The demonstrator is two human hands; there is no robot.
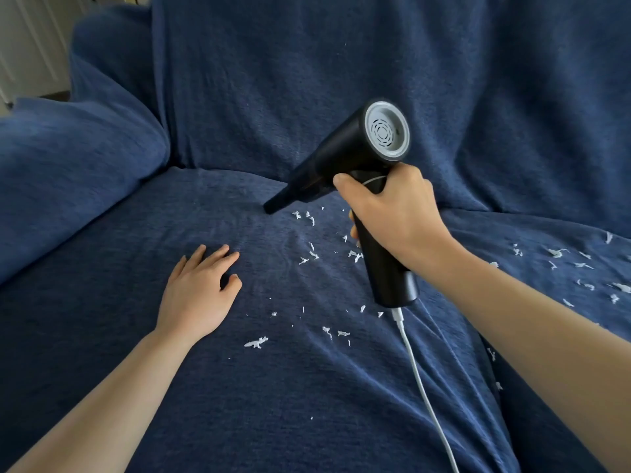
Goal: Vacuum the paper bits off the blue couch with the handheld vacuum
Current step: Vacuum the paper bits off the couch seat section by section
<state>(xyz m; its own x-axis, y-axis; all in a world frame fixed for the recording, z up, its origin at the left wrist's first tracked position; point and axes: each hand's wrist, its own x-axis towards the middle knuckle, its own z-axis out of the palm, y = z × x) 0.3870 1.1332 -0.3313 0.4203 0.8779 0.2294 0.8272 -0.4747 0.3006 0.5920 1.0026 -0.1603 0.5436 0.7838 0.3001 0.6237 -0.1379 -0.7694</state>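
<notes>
Right hand point(399, 213) gripping handheld vacuum point(345, 158), nozzle touching blue couch point(102, 268) beyond flat, open left hand point(199, 291); paper bits point(307, 216) between hands and right of right forearm; best swept low, slowly, cord point(420, 380) kept clear.

Deep blue couch point(341, 387) with a fine flecked weave, white paper bits point(256, 343) scattered on it, black vacuum point(341, 158) above it with grey vented rear cap, white cord point(420, 384)
</notes>
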